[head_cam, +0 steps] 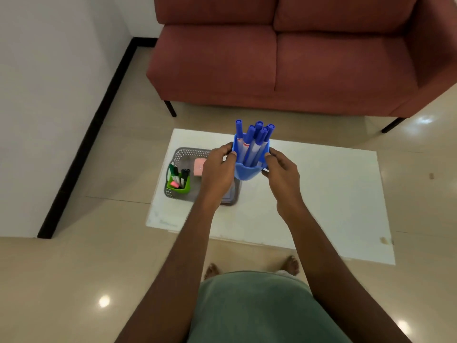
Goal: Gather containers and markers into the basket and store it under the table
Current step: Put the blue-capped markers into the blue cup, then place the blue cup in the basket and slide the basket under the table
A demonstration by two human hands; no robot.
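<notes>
A blue container (246, 172) with several blue markers (254, 139) standing in it is lifted above the white table (321, 194). My left hand (217, 169) grips its left side and my right hand (282, 174) grips its right side. Below and to the left, a grey mesh basket (183, 154) sits on the table's left end. Inside the basket stand a green container (179, 185) with black, green and pink markers and a pink container (199, 167). My left hand and arm hide part of the basket.
A red sofa (284, 58) stands beyond the table. A white wall with black skirting (94, 125) runs along the left. Glossy beige floor tiles surround the low table. My bare feet (293, 264) show near the table's front edge.
</notes>
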